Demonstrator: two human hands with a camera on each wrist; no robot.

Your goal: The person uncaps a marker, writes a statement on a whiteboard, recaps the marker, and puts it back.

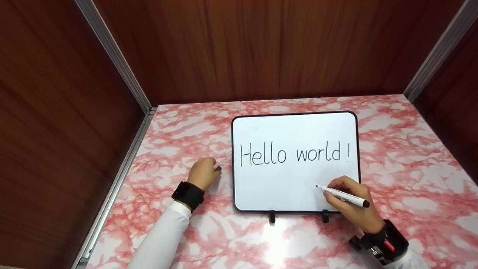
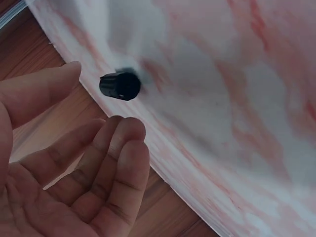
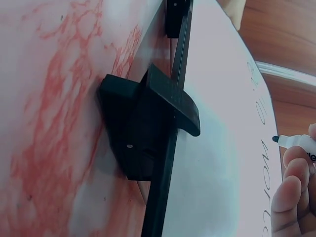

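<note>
My right hand [image 1: 356, 215] pinches an uncapped whiteboard marker [image 1: 345, 195], its dark tip over the lower right of a black-framed whiteboard [image 1: 276, 190]. "Hello world !" is handwritten in black across the board's middle. In the right wrist view, the marker [image 3: 298, 142] points toward the writing, fingers bent around its white barrel. To the left of the board is my left hand [image 1: 203, 173], beside a small black marker cap [image 1: 218, 169]. The left wrist view shows this cap [image 2: 120, 85] just past the spread thumb and loosely bent fingers, with nothing between them.
Black stand clips [image 3: 148, 118] hold the board's lower edge. Under everything is a red-and-white marbled table [image 1: 403, 149]. Dark wood panels [image 1: 261, 48] rise behind and at both sides, with metal rails [image 1: 115, 56] at the corners.
</note>
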